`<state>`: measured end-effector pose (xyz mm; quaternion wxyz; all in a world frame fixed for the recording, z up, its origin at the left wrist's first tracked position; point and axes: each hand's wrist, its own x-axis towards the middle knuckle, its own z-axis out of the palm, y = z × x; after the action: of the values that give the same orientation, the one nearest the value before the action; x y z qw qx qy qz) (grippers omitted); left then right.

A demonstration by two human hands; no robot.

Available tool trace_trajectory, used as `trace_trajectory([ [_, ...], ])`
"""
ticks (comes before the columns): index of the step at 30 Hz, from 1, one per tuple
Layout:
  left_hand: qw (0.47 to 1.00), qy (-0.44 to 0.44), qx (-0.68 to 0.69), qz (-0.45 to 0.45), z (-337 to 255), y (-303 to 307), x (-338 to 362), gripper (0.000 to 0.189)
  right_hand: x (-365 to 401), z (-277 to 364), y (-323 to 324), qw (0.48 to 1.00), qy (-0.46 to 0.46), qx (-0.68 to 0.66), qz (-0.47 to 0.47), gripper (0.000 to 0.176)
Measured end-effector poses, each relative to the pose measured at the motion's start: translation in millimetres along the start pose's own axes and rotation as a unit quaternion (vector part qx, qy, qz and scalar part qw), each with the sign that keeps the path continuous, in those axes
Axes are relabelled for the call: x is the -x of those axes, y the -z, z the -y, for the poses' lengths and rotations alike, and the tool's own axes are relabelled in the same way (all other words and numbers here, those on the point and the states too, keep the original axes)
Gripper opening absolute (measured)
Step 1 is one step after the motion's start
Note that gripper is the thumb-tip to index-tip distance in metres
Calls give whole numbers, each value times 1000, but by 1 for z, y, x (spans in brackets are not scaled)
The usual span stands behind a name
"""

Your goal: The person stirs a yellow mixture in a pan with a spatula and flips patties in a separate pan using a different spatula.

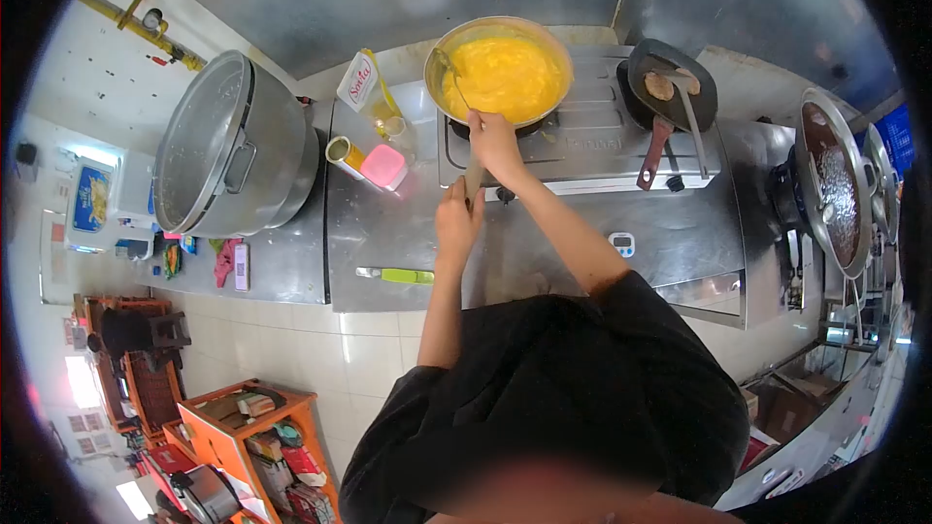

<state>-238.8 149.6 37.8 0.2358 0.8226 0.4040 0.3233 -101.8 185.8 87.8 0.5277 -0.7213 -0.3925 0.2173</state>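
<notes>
Steel tabletop [379, 228] carries a stove [602, 150]. Just ahead of the right hand [495, 141], closed around a spoon [456, 87], sits the pan [566, 63] of yellow egg mix [510, 78]. Its handle [473, 180] is clasped by the left hand [459, 218]. Mix could be slopped over the rim by hurried stirring.

One label can be read, red script that seems to say "Savita" on the white-and-yellow pouch [361, 80] — embossed lettering on the stove [582, 150] is too blurred.
</notes>
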Motion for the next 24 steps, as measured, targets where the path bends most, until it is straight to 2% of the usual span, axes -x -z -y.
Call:
trace_trajectory([
  [1,1000,2,1,0,0,0,0,37,-6,0,-10,1000,0,-4,-3,28],
  [3,1000,1,1,0,3,-1,0,37,-17,2,-25,991,59,83,-83,31],
  [10,1000,3,6,-15,-2,0,3,36,-47,2,-13,967,4,208,-144,26],
  [12,1000,15,3,-13,-1,-1,4,35,-48,-1,5,936,-28,329,-124,28],
  [13,1000,20,-20,-9,-2,-2,4,34,-46,-4,13,936,-27,330,-122,28],
  [15,999,28,-38,-5,-3,-1,3,33,-39,-12,32,872,91,476,-72,22],
  [19,998,32,-61,-4,-3,-4,3,31,-30,-17,84,827,148,543,-22,17],
  [21,997,30,-65,-9,-3,-5,4,30,-23,-15,110,802,187,566,43,17],
  [22,997,32,-66,-12,-4,-4,4,31,-17,-9,123,800,187,569,43,17],
  [24,997,34,-64,-14,-4,-4,4,31,-8,9,150,796,206,559,109,20],
])
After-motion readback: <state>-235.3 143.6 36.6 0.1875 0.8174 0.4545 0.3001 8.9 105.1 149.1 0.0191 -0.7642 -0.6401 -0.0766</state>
